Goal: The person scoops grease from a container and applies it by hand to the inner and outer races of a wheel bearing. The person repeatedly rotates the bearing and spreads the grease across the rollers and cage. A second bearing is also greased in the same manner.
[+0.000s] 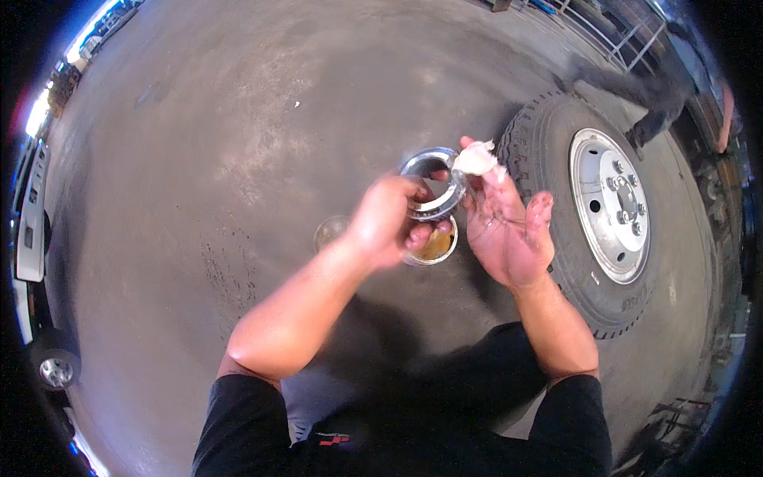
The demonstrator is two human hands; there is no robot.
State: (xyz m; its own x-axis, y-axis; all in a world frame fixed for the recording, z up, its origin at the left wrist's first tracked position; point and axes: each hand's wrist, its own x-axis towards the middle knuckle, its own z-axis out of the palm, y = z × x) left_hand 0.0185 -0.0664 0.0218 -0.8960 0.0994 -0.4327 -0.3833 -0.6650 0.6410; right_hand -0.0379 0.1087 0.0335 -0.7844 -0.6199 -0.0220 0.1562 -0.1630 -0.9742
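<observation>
My left hand [387,219] is closed around a shiny metal ring that looks like a wheel bearing [438,208], thumb on its near side and fingers beneath. Palm up at the ring's right edge is my right hand [509,234], fingers stretched out and thumb apart. A whitish lump of what looks like grease [475,159] sits on its fingertips, close to the ring's rim. Below the ring, partly hidden by my left fingers, an open round tin [436,253] with yellow-brown contents stands on the floor. Left of it lies a round lid-like disc [330,231], half behind my wrist.
A large truck tyre [548,143] on a white steel rim [586,219] stands just right of my right hand. Behind it a person's dark-clad leg [660,103] shows. Metal railing [628,40] is at the far right, a white vehicle [32,215] at the left edge.
</observation>
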